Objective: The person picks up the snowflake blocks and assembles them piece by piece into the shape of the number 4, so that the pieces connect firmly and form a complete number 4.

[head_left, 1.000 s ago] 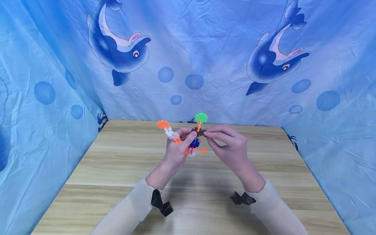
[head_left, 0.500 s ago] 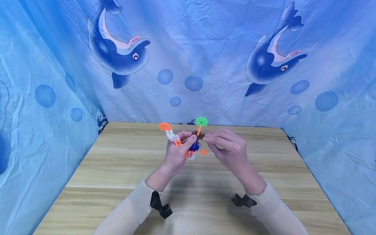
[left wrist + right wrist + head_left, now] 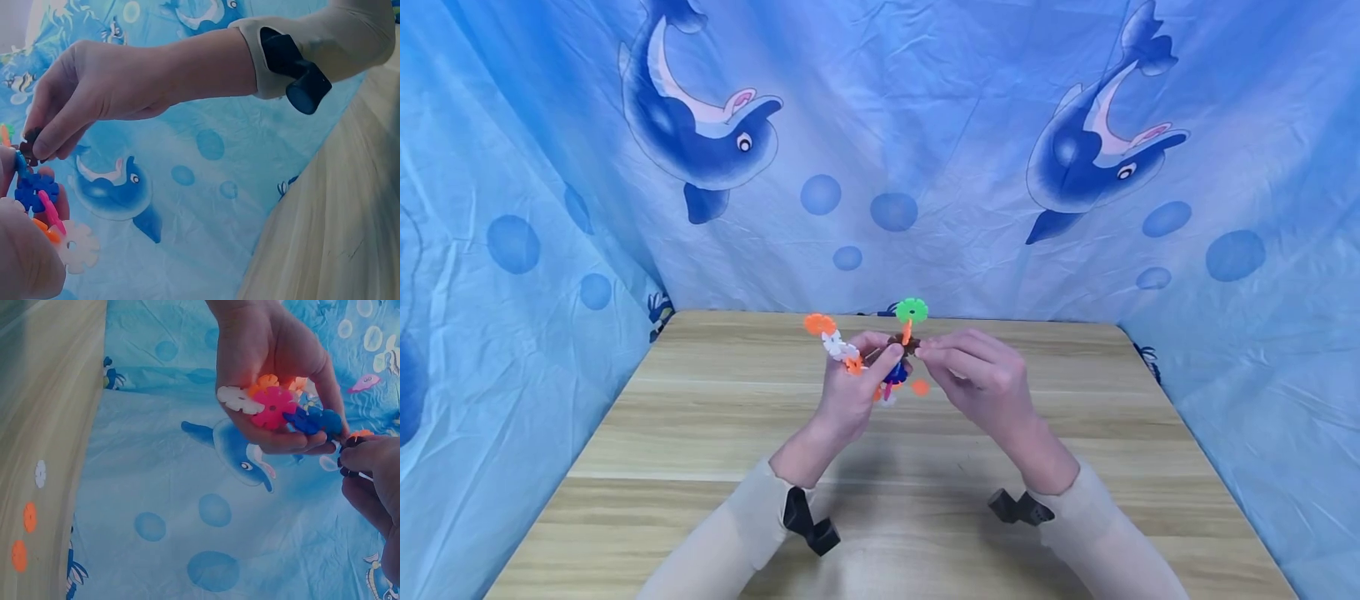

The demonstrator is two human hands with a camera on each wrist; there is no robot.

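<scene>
My left hand [image 3: 848, 385] grips a chain of interlocking snowflake discs above the table. A green disc [image 3: 912, 311] tops it on an upright orange one [image 3: 907, 332]; a white disc [image 3: 832, 342] and an orange end disc [image 3: 819, 323] branch off to the left. Below the thumb sits a dark blue disc [image 3: 36, 192], joined to a pink disc [image 3: 273, 407], with another white disc [image 3: 237, 399] beside that. Thumb and fingers of my right hand [image 3: 981, 371] pinch a brown disc [image 3: 31, 145] at the chain's right side; the fingertips cover part of it.
Loose on the wooden table [image 3: 880, 533] lie a white disc [image 3: 40, 474] and two orange discs [image 3: 30, 517], at the left of the right wrist view. A blue dolphin curtain [image 3: 880, 125] rises behind the far edge and along both sides.
My right fingertips have shifted slightly left, closer in on the brown disc. Both hands keep their hold; the whole head view has tipped a little.
</scene>
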